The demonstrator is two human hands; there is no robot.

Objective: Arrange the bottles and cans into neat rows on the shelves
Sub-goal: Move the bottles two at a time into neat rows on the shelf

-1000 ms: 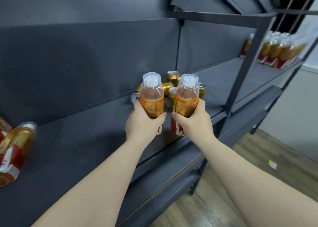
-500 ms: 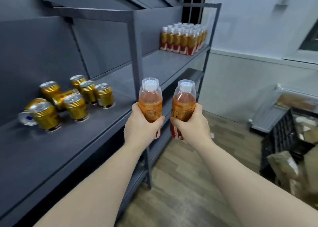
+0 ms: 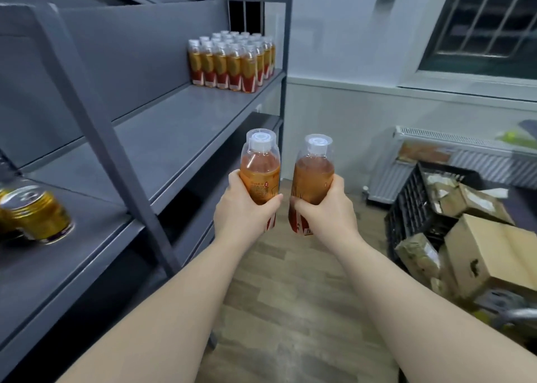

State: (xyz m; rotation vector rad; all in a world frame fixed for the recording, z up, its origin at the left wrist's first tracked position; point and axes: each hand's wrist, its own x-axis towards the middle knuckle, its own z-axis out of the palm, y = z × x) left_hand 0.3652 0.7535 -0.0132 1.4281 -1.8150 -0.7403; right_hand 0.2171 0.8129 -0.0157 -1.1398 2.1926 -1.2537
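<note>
Shelf (image 3: 180, 127) at left; left hand (image 3: 241, 211) holds left bottle (image 3: 260, 167), right hand (image 3: 325, 211) right bottle (image 3: 313, 173).

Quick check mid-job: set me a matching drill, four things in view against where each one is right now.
Things:
1. gold can
2. grouped bottles
3. cardboard box
4. left bottle and right bottle

Places:
A. gripped upright off the shelf, one in the left hand, one in the right hand
B. in the pile at the right
C. in rows at the shelf's far end
D. on the shelf's near bay, at the left edge

Pairs: 1-D, 2-C, 3-B, 4-A
</note>
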